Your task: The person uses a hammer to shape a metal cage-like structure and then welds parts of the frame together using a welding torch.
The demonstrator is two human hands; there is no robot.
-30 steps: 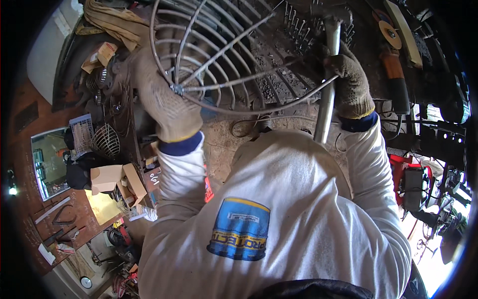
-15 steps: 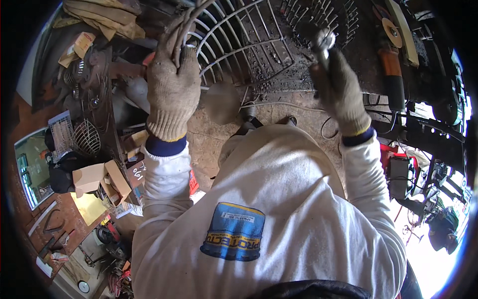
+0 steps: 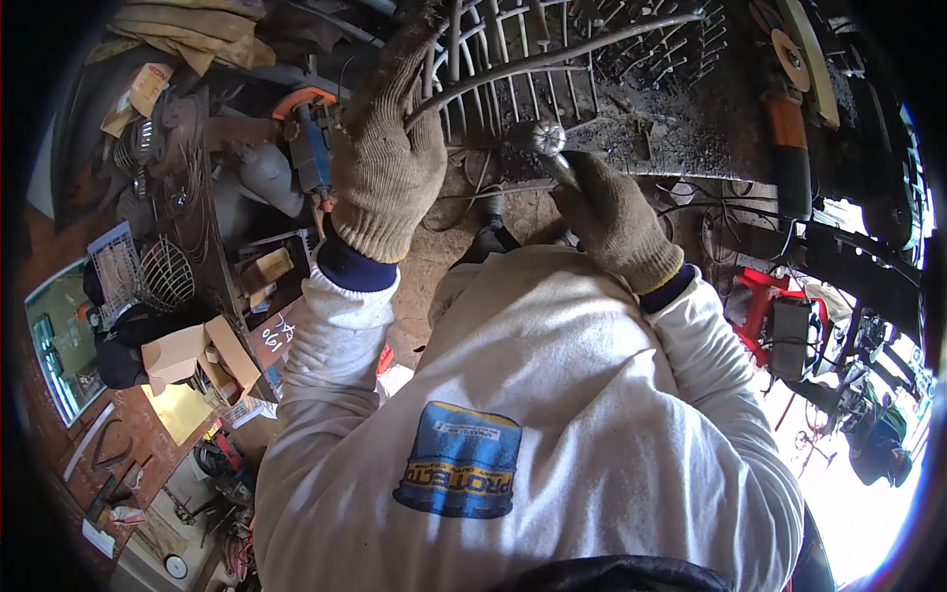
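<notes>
My left hand (image 3: 390, 158), in a knitted work glove, is closed round the edge bars of a wire grille (image 3: 557, 59). The grille tilts over the dark workbench, one thick rod slanting up to the right from my fingers. My gloved right hand (image 3: 617, 212) is closed on the handle of a hammer with a shiny rounded metal head (image 3: 547, 138). That head sits just in front of the grille's near edge; whether they touch, I cannot tell. Behind the grille, several short metal pegs (image 3: 681, 49) stand up from the bench.
An angle grinder (image 3: 786, 123) with an orange section lies at the bench's right side. To the left is a blue and orange power tool (image 3: 314, 143). An open cardboard box (image 3: 202, 360) and a round wire basket (image 3: 168, 271) stand further left. Cables (image 3: 725, 202) run below the bench edge.
The hammer and my right hand have moved left and nearer to me. My left hand has shifted right, turning and tilting the grille, so its thick rod now slants across.
</notes>
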